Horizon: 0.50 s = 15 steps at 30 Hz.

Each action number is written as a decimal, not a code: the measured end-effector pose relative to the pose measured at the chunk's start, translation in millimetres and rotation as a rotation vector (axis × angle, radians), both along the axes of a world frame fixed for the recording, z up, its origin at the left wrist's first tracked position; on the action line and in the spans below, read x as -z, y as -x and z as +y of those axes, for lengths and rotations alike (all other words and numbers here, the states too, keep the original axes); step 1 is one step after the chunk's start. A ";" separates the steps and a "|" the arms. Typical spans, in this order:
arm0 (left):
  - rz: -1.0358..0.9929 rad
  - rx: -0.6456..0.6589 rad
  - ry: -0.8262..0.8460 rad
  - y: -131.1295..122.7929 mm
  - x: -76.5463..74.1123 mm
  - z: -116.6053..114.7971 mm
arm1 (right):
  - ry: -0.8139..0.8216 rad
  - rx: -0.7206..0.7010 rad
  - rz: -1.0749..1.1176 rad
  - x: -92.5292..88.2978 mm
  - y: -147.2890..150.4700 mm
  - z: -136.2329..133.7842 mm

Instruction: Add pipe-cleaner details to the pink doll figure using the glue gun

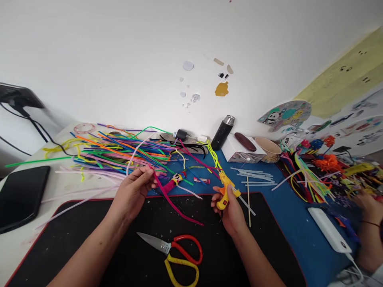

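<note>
My left hand [138,185] pinches a magenta pipe cleaner [179,213], whose free end slants down to the right over the black mat. In my right hand [229,207] is a yellow hot glue gun [224,191], gripped by its handle with the nozzle pointing up and away; a glue stick [247,205] sticks out at its rear. Between the hands lies a small pipe-cleaner figure [172,183] with a magenta body. Scissors [179,251] with one red and one yellow handle rest partly spread on the mat, below both hands.
A heap of coloured pipe cleaners [119,151] covers the back left. A black flask [223,132], a white box [239,149] and glue sticks [257,175] stand or lie at the back right. A phone [24,197] lies left; a power strip [329,229] and another person's hand [366,205] are right.
</note>
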<state>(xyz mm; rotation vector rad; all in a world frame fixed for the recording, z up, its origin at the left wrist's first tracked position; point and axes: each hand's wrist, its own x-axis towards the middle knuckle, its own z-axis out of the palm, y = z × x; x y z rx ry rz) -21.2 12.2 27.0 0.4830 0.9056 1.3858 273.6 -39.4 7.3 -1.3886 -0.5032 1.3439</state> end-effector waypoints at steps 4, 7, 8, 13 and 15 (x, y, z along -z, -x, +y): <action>0.042 0.059 -0.031 -5.7 0.8 -4.3 | 0.053 -0.082 -0.082 -5.1 -3.8 2.4; 0.053 0.097 -0.040 -6.7 2.2 -6.1 | 0.101 -0.098 -0.058 -8.0 -6.5 5.4; 0.055 0.105 -0.043 -6.6 2.8 -6.4 | 0.115 -0.091 -0.029 -8.5 -7.8 6.1; 0.060 0.142 -0.056 -6.5 4.4 -7.3 | 0.158 -0.071 0.057 -8.7 -15.3 5.5; 0.066 0.150 -0.048 -7.1 4.5 -7.7 | 0.188 -0.103 0.055 -8.8 -17.6 3.3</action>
